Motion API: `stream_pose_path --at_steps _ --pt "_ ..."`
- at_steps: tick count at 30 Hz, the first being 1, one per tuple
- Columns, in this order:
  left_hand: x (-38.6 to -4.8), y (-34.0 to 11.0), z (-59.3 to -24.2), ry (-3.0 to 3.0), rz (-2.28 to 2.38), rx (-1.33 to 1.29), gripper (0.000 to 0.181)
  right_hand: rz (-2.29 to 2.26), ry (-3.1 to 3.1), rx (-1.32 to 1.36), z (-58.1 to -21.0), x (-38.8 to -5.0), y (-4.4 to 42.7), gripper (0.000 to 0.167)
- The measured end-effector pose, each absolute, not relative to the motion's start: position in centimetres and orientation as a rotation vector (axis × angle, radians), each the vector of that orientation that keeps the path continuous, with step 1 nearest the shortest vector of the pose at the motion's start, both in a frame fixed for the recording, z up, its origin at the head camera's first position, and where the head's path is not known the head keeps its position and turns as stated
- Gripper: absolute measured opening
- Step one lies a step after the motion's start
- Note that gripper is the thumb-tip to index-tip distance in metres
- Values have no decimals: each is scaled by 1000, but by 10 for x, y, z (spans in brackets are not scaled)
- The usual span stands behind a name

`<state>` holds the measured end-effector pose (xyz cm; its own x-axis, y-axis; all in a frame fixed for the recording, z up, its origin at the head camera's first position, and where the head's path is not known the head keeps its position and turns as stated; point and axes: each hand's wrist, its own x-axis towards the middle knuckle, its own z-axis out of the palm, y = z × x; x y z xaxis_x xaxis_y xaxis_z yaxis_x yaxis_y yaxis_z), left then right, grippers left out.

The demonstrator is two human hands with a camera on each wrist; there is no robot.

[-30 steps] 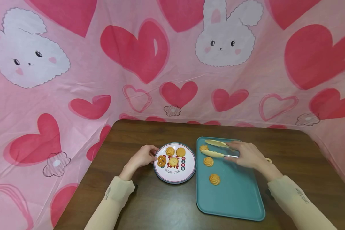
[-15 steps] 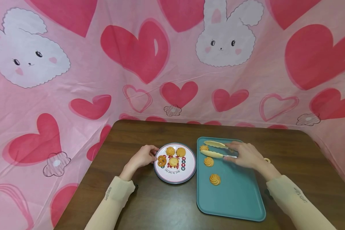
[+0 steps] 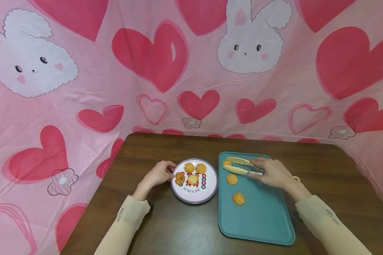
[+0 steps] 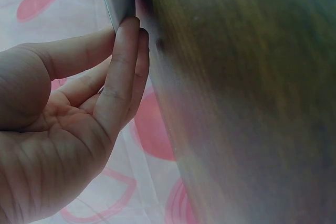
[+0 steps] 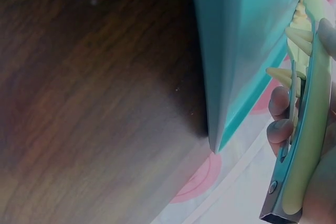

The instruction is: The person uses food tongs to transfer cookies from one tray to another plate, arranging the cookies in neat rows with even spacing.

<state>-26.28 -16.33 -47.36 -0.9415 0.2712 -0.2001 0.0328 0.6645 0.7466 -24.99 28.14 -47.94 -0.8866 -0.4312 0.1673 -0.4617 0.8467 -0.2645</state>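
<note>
My left hand (image 3: pixel 159 173) pinches the left rim of a round white plate (image 3: pixel 193 197); in the left wrist view, the thumb and fingers meet at its edge. Two cookies, a pretzel (image 3: pixel 179 178) and a swirled cookie (image 3: pixel 189 167), lie on it beside a round cookie (image 3: pixel 200 168) and a flower-like one (image 3: pixel 193 179). Over the teal tray (image 3: pixel 255 221), my right hand (image 3: pixel 275 172) grips tongs (image 5: pixel 310 124) with cream tips. Those tips stand either side of a small cookie (image 3: pixel 227 162) at the tray's far left corner, partly hidden; contact with both tips cannot be told.
On the tray, two swirled cookies lie nearer me, one (image 3: pixel 232 179) close to the tongs and another (image 3: pixel 238 198) further down. Tray and plate sit side by side on a brown wooden table (image 3: pixel 166 226). A pink heart-and-rabbit cloth (image 3: pixel 204 78) hangs behind.
The tips of the tongs have drawn slightly closer together around the small cookie, and the right hand has shifted a little left. Left hand and plate stay still.
</note>
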Motion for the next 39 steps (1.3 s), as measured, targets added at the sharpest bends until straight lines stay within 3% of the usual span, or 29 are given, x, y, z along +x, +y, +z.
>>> stream_pose_path --at_steps 23,39 --pt "-262 -163 -472 2586 1144 233 37 448 -2926 701 -476 -250 283 61" --pt "-264 -163 -474 2587 1139 233 37 398 -2864 784 -453 -243 265 58"
